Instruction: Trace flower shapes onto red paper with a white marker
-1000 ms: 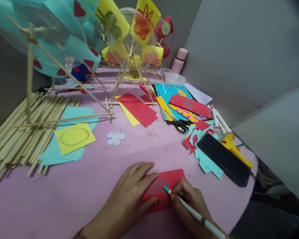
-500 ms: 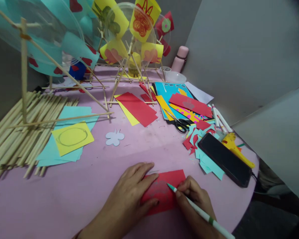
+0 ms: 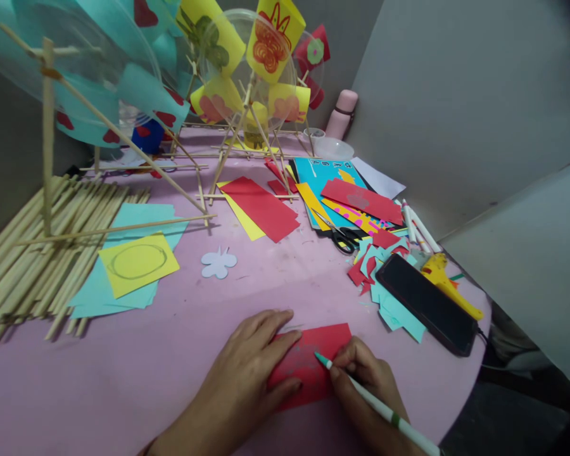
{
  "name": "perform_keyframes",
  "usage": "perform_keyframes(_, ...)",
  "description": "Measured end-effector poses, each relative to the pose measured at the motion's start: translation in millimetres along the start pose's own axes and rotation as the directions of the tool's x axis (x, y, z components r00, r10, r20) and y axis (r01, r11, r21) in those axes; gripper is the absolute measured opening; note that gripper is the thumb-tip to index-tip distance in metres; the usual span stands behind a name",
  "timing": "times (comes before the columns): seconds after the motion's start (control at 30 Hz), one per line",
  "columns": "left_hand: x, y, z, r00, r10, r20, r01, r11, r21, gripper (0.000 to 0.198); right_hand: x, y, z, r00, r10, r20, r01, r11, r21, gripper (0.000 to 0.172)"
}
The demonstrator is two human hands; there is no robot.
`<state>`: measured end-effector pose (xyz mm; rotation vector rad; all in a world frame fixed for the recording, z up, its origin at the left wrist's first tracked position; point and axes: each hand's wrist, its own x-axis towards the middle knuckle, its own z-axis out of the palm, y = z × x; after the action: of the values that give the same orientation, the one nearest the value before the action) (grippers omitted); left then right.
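A red paper piece (image 3: 330,339) lies on the pink table at the front, with faint greyish marks on it. My left hand (image 3: 247,364) rests flat over its left side, fingers stretched out. Pinched in my right hand (image 3: 368,377) is a white felt-tip marker (image 3: 373,402) with a green tip, which points at the marks on the paper. Beyond my left hand lies a white butterfly-shaped cutout (image 3: 218,262). Further left, a yellow paper piece (image 3: 139,263) with a drawn oval sits on light blue sheets (image 3: 118,301).
Wooden sticks (image 3: 42,253) lie in a pile at left. Stick-framed paper wheels (image 3: 247,69) stand at the back. At right are scissors (image 3: 344,240), paper scraps (image 3: 399,310), a phone (image 3: 427,304), a yellow glue gun (image 3: 446,285) and markers (image 3: 420,228). A pink bottle (image 3: 342,114) stands behind.
My right hand and the green marker have shifted slightly left over the red paper. My left hand stays in place.
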<state>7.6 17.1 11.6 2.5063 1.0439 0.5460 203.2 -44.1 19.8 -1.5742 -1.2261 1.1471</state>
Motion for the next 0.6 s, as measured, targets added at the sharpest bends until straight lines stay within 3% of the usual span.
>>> perform_keyframes(0.23, -1.4, -0.9, 1.0, 1.0, 0.009, 0.013, -0.009, 1.0, 0.01, 0.051, -0.4, 3.3, -2.7, 0.999, -0.006, -0.043, 0.006, 1.0, -0.001, 0.017)
perform_keyframes(0.43, -0.1, -1.2, 2.2, 1.0, 0.003, 0.009, -0.003, 1.0, 0.017, 0.051, -1.4, 5.2, -4.4, 0.989, -0.025, -0.148, 0.028, 0.999, 0.018, 0.017)
perform_keyframes(0.6, -0.2, -1.1, 1.2, 1.0, 0.007, 0.022, -0.007, 1.0, 0.022, 0.05, 0.3, 6.9, -7.8, 0.996, -0.08, -0.032, 0.08, 0.997, -0.005, 0.015)
